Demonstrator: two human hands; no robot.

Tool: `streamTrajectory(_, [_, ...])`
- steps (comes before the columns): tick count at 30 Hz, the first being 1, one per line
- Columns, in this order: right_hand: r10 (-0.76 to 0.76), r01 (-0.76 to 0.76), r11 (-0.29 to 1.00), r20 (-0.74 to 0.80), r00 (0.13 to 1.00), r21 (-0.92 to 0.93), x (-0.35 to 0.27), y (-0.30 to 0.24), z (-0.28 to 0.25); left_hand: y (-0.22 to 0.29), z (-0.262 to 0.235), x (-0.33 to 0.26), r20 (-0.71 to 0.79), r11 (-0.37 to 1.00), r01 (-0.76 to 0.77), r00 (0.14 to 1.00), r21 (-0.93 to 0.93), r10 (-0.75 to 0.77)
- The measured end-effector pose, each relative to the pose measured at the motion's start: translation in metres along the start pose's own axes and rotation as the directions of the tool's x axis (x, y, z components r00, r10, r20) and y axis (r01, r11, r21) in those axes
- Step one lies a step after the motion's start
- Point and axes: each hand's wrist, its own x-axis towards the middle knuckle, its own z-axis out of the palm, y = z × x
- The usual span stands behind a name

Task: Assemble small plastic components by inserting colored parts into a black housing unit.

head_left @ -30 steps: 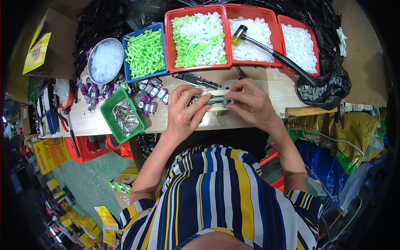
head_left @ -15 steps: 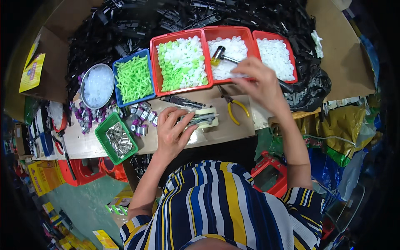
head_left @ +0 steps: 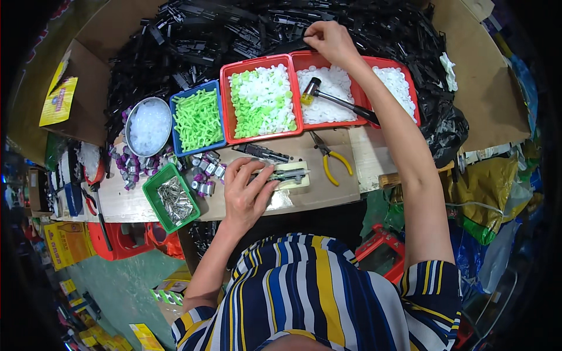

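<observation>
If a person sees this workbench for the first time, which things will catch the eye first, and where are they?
First comes the big heap of black plastic parts across the back of the bench, where the right hand reaches into it. In front of it stands a row of bright trays: a blue tray of green pieces and red trays of white and green ones, with a hammer lying across them. Nearer, the left hand presses on a small dark assembly.

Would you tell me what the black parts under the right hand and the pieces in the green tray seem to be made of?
The black parts at the right hand look like moulded plastic: uniform dark, dull sheen, identical shapes. The pieces in the green tray appear metal: silvery grey with bright glints, though too small to be sure.
</observation>
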Motion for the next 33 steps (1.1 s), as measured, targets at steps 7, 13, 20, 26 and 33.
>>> streamTrajectory(7, [-0.207,0.269,0.959,-0.434,0.877,0.087,-0.021,-0.032,-0.039,0.0,-0.019,0.018,-0.075,0.977,0.149,0.984,-0.155,-0.162])
streamTrajectory(13, [-0.729,0.661,0.679,-0.186,0.659,-0.318,-0.131,-0.13,-0.026,0.022,-0.029,0.058,0.255,0.132,0.424,0.734,-0.896,-0.63])
streamTrajectory(20, [-0.682,0.681,0.725,0.028,0.73,-0.1,-0.197,-0.152,-0.005,0.013,-0.033,0.043,0.453,-0.113,0.471,0.711,-0.875,-0.538])
streamTrajectory(26, [-0.589,0.623,0.774,0.233,0.774,-0.112,-0.191,-0.128,-0.025,0.004,-0.056,0.034,0.703,0.354,0.773,0.63,-0.526,-0.331])
streamTrajectory(33, [-0.437,0.417,0.899,0.207,0.875,0.135,-0.199,-0.11,-0.008,-0.006,-0.068,0.024,0.3,0.627,0.588,0.806,-0.511,-0.51])
